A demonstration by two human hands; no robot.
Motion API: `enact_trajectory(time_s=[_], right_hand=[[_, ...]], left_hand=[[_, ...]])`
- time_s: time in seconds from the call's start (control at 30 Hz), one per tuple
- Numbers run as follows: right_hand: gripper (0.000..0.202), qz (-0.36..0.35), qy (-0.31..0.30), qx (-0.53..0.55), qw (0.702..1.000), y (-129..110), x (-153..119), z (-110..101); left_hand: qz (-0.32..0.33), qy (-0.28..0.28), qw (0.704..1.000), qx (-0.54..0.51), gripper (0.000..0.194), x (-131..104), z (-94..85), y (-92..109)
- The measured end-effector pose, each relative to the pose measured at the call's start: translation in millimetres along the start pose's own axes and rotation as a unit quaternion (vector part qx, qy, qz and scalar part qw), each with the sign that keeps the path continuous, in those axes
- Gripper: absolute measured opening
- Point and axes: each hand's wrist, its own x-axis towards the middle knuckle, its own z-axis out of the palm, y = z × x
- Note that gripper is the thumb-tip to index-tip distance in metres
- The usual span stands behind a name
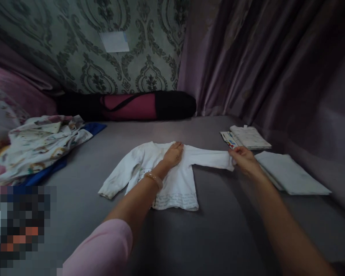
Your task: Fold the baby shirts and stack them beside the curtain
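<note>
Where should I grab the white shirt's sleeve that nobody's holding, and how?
Probably best at its cuff, pinched from the left side. That sleeve slants outward from the shirt, so its end lies free on the grey surface. The left hand lies on the shirt and its forearm passes to the right of that cuff, so coming from the left should avoid it.

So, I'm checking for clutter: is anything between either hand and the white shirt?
Nothing visible is. The left hand rests directly on the shirt, and the right hand grips its sleeve at the cuff. The folded clothes lie beyond and right of that hand, not between.
</note>
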Motion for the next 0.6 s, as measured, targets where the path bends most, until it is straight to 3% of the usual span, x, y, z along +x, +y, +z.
enact_trajectory(time_s=[0.13, 0.3, 0.47, 0.6], right_hand=[[0.012, -0.103, 0.069, -0.122, 0.985, 2, 11, 6], [0.025, -0.219, 0.040, -0.292, 0.930, 15, 16, 4], [0.036, -0.183, 0.031, -0.440, 0.879, 20, 25, 10], [0.037, -0.103, 0.016, -0.487, 0.867, 23, 27, 15]], left_hand=[[-0.020, -0.028, 0.999, 0.028, 0.058, -2, -1.2, 7], [-0.037, -0.042, 0.998, 0.039, 0.071, -1, 2.8, 8], [-0.045, -0.048, 0.997, 0.042, 0.069, 0, 4.2, 7], [-0.032, -0.042, 0.998, 0.047, 0.066, -3, 1.7, 7]])
